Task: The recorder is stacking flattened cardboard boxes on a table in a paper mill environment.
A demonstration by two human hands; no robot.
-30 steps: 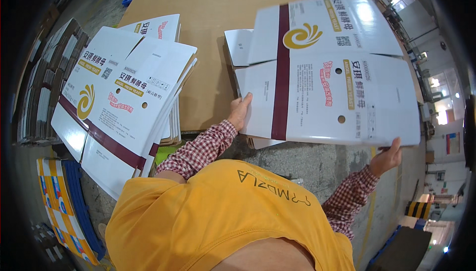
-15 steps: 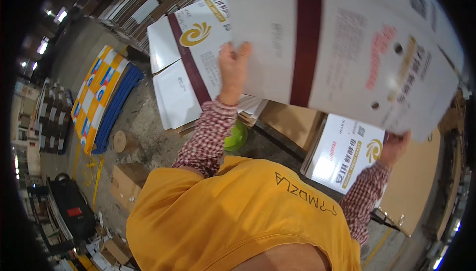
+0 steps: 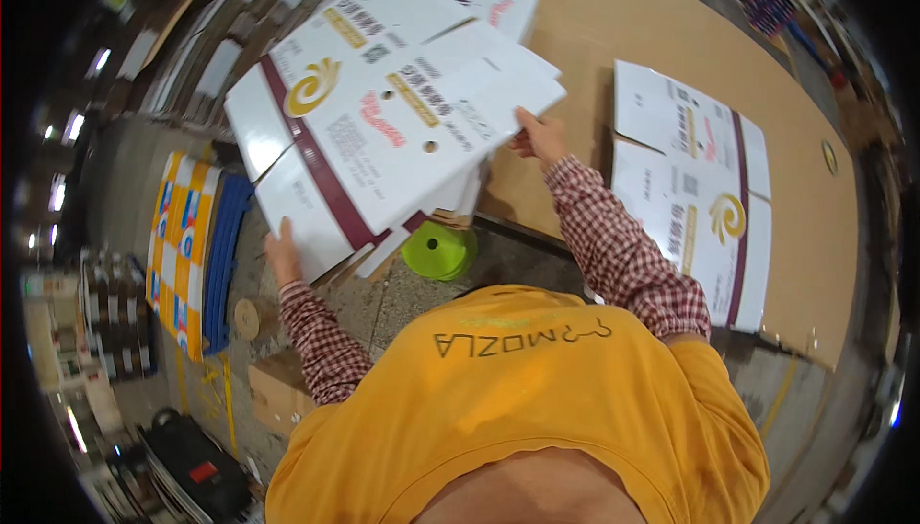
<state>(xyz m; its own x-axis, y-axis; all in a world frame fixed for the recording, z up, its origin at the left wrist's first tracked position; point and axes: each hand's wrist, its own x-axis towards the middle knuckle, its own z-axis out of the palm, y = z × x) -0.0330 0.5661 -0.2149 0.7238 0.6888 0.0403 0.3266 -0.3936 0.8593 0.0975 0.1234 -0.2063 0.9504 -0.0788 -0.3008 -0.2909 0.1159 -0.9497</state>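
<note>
Left hand (image 3: 283, 254) low in middle left of frame, fingers clamped on bottom edge of big flat white cardboard box sheet with dark red stripe (image 3: 383, 126). Right hand (image 3: 541, 136) higher, fingers pinching right edge. Sheet probably light, stiff, wobbly; best held at opposite edges. Same kind of sheet (image 3: 695, 203) far right on brown cardboard (image 3: 594, 35).

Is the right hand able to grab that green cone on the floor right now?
Probably not straight away. The right hand grips the edge of the big flat white box, as does the left hand. The green cone sits below the stack of boxes, partly tucked under it.
</note>
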